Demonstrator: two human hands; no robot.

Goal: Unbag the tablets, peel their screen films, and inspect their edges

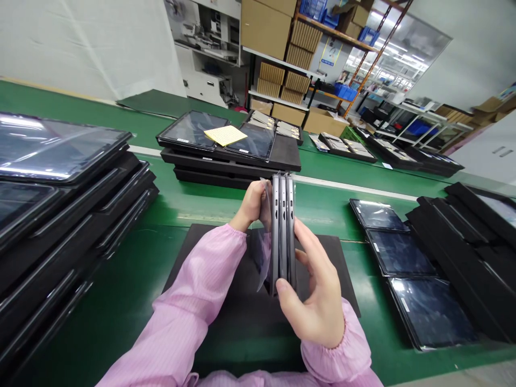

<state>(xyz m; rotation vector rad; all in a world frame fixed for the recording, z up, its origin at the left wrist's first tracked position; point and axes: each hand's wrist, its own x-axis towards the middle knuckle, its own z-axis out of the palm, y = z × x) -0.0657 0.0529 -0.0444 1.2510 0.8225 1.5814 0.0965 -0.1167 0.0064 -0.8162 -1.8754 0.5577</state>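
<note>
Three thin grey devices (284, 231) stand on edge, pressed face to face, with small ports showing along their narrow sides. Clear film hangs loose on their left side. My left hand (253, 201) grips the far left part of the bundle, fingers closed around film and edge. My right hand (316, 285) is on the right side, its thumb at the near edge and its fingers along the right face. Beneath the bundle lies a black foam sheet (234, 290) on the green work surface (153, 252).
Stacks of black trays with screens rise at the left (68, 215) and right (455, 258). Three tablets (403, 252) lie beside the right stack. Ahead, a yellow dotted pad (224, 135) rests on two tablets over black trays (288, 153). Shelves with boxes stand behind.
</note>
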